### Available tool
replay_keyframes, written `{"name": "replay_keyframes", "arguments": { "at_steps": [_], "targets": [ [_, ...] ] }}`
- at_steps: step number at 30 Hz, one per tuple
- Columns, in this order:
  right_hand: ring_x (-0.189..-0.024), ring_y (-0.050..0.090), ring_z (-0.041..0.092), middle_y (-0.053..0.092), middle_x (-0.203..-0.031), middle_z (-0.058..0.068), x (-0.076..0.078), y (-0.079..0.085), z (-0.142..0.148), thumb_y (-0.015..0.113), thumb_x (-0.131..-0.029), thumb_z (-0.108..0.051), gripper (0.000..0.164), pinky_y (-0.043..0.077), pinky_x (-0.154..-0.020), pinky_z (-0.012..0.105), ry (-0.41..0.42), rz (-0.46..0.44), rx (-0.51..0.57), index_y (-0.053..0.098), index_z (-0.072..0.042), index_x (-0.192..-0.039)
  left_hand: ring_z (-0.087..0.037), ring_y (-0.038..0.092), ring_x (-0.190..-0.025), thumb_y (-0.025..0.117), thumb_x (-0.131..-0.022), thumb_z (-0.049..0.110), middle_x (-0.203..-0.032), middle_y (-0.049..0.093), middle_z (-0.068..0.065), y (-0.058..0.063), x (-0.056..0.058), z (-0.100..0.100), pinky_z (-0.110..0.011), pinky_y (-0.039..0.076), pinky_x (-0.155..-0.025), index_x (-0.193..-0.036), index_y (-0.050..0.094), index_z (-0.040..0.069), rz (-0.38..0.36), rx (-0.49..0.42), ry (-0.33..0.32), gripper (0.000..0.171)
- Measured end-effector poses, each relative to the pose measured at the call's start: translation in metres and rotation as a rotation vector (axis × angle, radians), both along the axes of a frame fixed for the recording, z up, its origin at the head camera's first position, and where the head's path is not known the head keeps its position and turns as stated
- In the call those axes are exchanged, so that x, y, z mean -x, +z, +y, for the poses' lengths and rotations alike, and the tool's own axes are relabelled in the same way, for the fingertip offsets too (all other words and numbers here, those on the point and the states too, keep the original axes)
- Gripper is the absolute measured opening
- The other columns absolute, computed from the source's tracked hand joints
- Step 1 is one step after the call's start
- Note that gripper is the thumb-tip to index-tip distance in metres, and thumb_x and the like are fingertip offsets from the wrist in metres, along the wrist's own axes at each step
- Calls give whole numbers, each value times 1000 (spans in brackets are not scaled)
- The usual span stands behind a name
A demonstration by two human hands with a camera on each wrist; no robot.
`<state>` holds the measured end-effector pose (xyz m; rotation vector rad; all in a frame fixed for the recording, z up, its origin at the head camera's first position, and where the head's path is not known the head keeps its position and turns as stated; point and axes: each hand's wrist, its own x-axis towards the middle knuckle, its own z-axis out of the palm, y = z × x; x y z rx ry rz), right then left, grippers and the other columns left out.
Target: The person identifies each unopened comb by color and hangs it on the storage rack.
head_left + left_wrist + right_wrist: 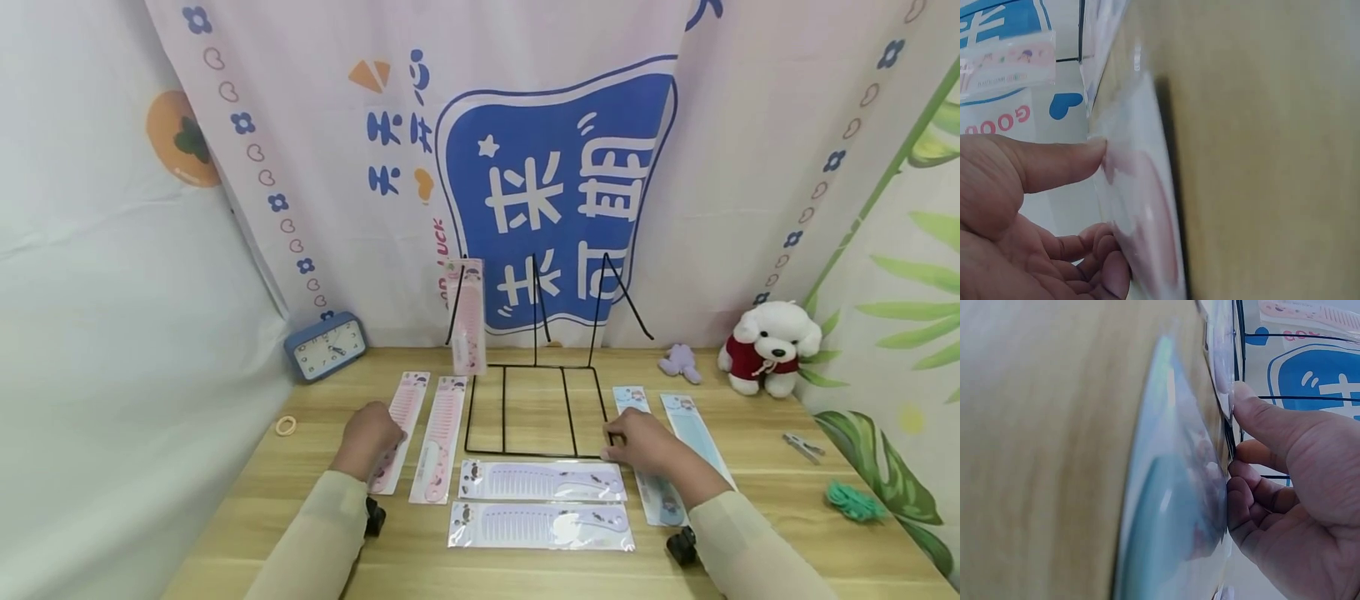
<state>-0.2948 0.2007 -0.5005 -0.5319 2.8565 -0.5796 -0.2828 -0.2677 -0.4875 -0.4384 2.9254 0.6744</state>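
Observation:
My left hand [370,437] grips the edge of a packaged pink comb [407,400] lying on the table at left; its thumb and curled fingers meet the clear wrapper [1147,212] in the left wrist view. Another packaged pink comb [441,429] lies beside it. A third pink comb [468,321] hangs upright from the left hook of a black wire rack [504,412]. My right hand [645,446] pinches the rack's front right corner, passing over a packaged blue comb [660,500]. A second blue comb [693,429] lies to its right.
Two packaged purple combs [525,482] lie in front of the rack. A blue clock [327,346] and beige ring [286,426] are at left. At right are a white plush dog [772,346], purple toy [681,363], metal clip [804,447] and green cord [855,501].

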Motion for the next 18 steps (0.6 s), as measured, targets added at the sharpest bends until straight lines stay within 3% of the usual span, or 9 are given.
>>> {"name": "replay_keyframes", "arguments": {
  "at_steps": [6, 12, 15, 18],
  "targets": [
    [-132, 65, 44, 69, -137, 23, 0, 1, 0, 82, -100, -28, 52, 54, -111, 61, -4, 0, -7, 71, 1, -141, -34, 66, -90, 79, -91, 11, -104, 70, -25, -1, 5, -3, -51, 59, -90, -120, 65, -15, -35, -64, 26, 41],
    [-131, 65, 44, 69, -137, 23, 1, 0, 0, 83, -100, -28, 52, 54, -110, 61, -17, -6, -12, 71, 1, -141, -36, 66, -89, 77, -94, 11, -105, 65, -28, -5, 5, -11, -44, 61, -76, -133, 52, -18, -41, -204, 91, 55],
    [-132, 64, 45, 69, -137, 23, 2, 0, 0, 83, -99, -29, 53, 54, -111, 61, -19, -11, -11, 71, 1, -141, -37, 66, -88, 66, -97, 6, -112, 62, -33, -6, 4, -15, -42, 62, -67, -140, 43, -17, -23, -282, 120, 55],
    [-133, 63, 46, 69, -138, 23, 3, 1, 0, 83, -99, -29, 54, 53, -111, 62, -12, -11, -11, 71, 1, -142, -40, 65, -96, 54, -97, 2, -125, 59, -37, -5, 5, -20, -44, 62, -72, -146, 38, -15, -26, -348, 140, 54]
  ]
}}
